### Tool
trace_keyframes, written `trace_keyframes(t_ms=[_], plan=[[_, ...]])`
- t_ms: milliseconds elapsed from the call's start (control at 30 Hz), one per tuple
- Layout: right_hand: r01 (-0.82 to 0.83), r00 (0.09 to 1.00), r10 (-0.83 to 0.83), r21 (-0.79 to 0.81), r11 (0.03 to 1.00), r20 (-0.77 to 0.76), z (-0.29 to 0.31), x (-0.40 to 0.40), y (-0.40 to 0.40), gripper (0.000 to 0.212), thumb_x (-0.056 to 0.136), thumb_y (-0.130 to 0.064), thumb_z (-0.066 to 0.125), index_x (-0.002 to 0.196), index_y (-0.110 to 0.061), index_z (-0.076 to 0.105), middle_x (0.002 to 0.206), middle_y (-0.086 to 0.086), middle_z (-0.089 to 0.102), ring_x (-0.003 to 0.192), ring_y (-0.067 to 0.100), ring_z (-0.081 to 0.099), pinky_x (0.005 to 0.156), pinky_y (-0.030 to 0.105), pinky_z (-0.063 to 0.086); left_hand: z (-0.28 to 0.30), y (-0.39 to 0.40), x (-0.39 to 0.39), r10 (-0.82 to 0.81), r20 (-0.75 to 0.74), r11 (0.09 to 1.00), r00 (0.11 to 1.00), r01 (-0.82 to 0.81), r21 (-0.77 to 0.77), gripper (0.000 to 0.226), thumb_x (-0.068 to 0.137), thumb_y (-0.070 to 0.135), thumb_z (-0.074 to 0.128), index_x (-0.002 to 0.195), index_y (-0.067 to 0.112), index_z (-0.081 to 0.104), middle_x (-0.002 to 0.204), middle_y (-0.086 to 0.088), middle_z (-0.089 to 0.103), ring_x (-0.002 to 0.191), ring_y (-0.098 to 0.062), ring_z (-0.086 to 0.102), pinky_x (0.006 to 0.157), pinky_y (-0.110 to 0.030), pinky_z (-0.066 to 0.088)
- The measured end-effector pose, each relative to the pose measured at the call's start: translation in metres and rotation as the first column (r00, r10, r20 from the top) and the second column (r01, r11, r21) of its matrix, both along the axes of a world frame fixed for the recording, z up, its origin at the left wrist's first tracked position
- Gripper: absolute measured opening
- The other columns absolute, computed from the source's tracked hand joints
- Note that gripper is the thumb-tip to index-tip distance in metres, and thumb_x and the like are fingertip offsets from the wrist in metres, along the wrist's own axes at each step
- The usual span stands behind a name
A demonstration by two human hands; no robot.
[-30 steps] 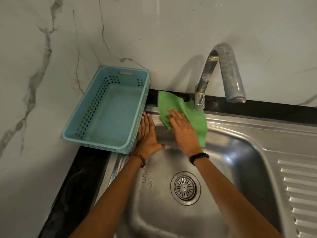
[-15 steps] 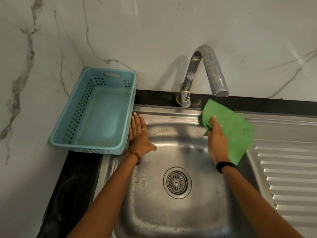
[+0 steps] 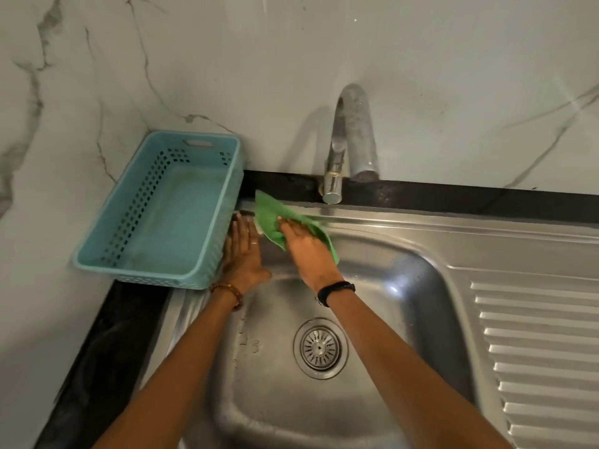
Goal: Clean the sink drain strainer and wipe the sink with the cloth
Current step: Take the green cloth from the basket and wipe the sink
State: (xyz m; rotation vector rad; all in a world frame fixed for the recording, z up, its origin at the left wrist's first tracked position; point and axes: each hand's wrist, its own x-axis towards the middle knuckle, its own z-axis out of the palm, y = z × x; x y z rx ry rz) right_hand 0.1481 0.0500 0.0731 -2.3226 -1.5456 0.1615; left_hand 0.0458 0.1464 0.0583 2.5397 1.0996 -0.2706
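Back at the far-left corner of the sink (image 3: 486, 241), the flat right hand (image 3: 308, 251) presses the cloth (image 3: 269, 212) beside the flat left hand (image 3: 243, 254): wiping continues.

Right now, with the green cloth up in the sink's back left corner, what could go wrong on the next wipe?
1. The right hand presses the green cloth on the stainless steel sink rim, close to the light blue perforated plastic basket; a leftward stroke might shove it.
2. The curved metal faucet stands just right of the cloth; a rightward stroke could hit its base.
3. The left hand lies flat beside the cloth, likely covering rim that goes unwiped.
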Motion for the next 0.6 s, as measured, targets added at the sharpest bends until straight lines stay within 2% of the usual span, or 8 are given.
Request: trace_keyframes(t_ms=[100, 167, 300, 400, 467, 533, 567, 600], plan=[[0.071, 0.997, -0.071, -0.031, 0.997, 0.01, -0.005, 0.027, -0.04, 0.052, 0.092, -0.009, 0.049, 0.141, -0.013, 0.031, 0.135, 0.017, 0.051, 0.117, 0.031, 0.056, 0.101, 0.038, 0.044, 0.005, -0.019, 0.008, 0.067, -0.002, 0.997, 0.998, -0.067, 0.04, 0.114, 0.075, 0.029, 0.07, 0.142, 0.003, -0.019, 0.151, -0.019, -0.025, 0.141, -0.031, -0.02, 0.114, -0.048, -0.009], [0.125, 0.992, -0.125, -0.022, 0.992, 0.009, -0.006, 0.049, -0.072, 0.051, 0.093, -0.013, 0.049, 0.14, -0.014, 0.031, 0.134, 0.017, 0.053, 0.116, 0.03, 0.057, 0.101, 0.038, 0.045, 0.007, -0.042, 0.02, 0.05, 0.055, 0.996, 0.997, -0.054, 0.076, 0.108, 0.077, 0.025, 0.067, 0.143, 0.005, -0.015, 0.153, -0.017, -0.021, 0.142, -0.03, -0.019, 0.113, -0.051, -0.009], [0.244, 0.968, -0.243, -0.012, 0.97, 0.065, 0.001, 0.094, -0.131, 0.044, 0.094, -0.012, 0.047, 0.137, -0.013, 0.038, 0.118, 0.015, 0.064, 0.098, 0.029, 0.066, 0.089, 0.037, 0.052, 0.011, -0.096, 0.062, -0.015, 0.115, 0.999, 0.993, 0.011, 0.033, 0.1, 0.082, 0.026, 0.062, 0.144, 0.009, -0.015, 0.153, -0.015, -0.022, 0.142, -0.03, -0.019, 0.112, -0.053, -0.011], [0.324, 0.946, -0.324, 0.056, 0.944, -0.006, 0.009, 0.118, -0.162, 0.035, 0.092, -0.009, 0.046, 0.126, -0.01, 0.049, 0.112, 0.016, 0.066, 0.094, 0.032, 0.065, 0.087, 0.038, 0.051, 0.015, -0.131, 0.092, -0.087, 0.141, 0.996, 0.986, 0.082, 0.041, 0.095, 0.086, 0.031, 0.056, 0.144, 0.011, -0.017, 0.153, -0.013, -0.024, 0.141, -0.029, -0.021, 0.111, -0.052, -0.012], [0.399, 0.915, -0.389, 0.104, 0.911, -0.104, 0.014, 0.129, -0.174, 0.028, 0.092, -0.006, 0.042, 0.118, -0.009, 0.053, 0.107, 0.016, 0.066, 0.09, 0.034, 0.063, 0.081, 0.038, 0.05, 0.017, -0.148, 0.105, -0.13, 0.153, 0.991, 0.98, 0.122, 0.061, 0.093, 0.087, 0.034, 0.054, 0.143, 0.011, -0.017, 0.153, -0.013, -0.023, 0.141, -0.028, -0.021, 0.111, -0.052, -0.013], [0.501, 0.836, -0.444, 0.121, 0.857, -0.321, 0.021, 0.14, -0.188, 0.027, 0.094, -0.005, 0.038, 0.113, -0.008, 0.056, 0.104, 0.015, 0.065, 0.089, 0.031, 0.061, 0.077, 0.032, 0.046, 0.019, -0.161, 0.112, -0.154, 0.172, 0.987, 0.973, 0.146, 0.061, 0.093, 0.088, 0.035, 0.053, 0.143, 0.013, -0.018, 0.153, -0.012, -0.023, 0.14, -0.026, -0.024, 0.109, -0.05, -0.015], [0.571, 0.749, -0.453, 0.126, 0.811, -0.483, 0.027, 0.147, -0.195, 0.026, 0.094, -0.004, 0.037, 0.108, -0.008, 0.058, 0.102, 0.013, 0.063, 0.088, 0.028, 0.058, 0.077, 0.028, 0.043, 0.02, -0.166, 0.115, -0.162, 0.184, 0.986, 0.969, 0.153, 0.063, 0.093, 0.088, 0.036, 0.053, 0.142, 0.014, -0.019, 0.154, -0.011, -0.023, 0.137, -0.025, -0.028, 0.108, -0.049, -0.016], [0.648, 0.611, -0.417, 0.124, 0.751, -0.672, 0.033, 0.154, -0.203, 0.025, 0.092, -0.002, 0.037, 0.1, -0.009, 0.06, 0.098, 0.012, 0.062, 0.086, 0.024, 0.056, 0.076, 0.027, 0.041, 0.02, -0.17, 0.116, -0.169, 0.193, 0.985, 0.966, 0.159, 0.066, 0.093, 0.088, 0.037, 0.053, 0.141, 0.016, -0.021, 0.154, -0.01, -0.023, 0.134, -0.023, -0.031, 0.106, -0.047, -0.018]])
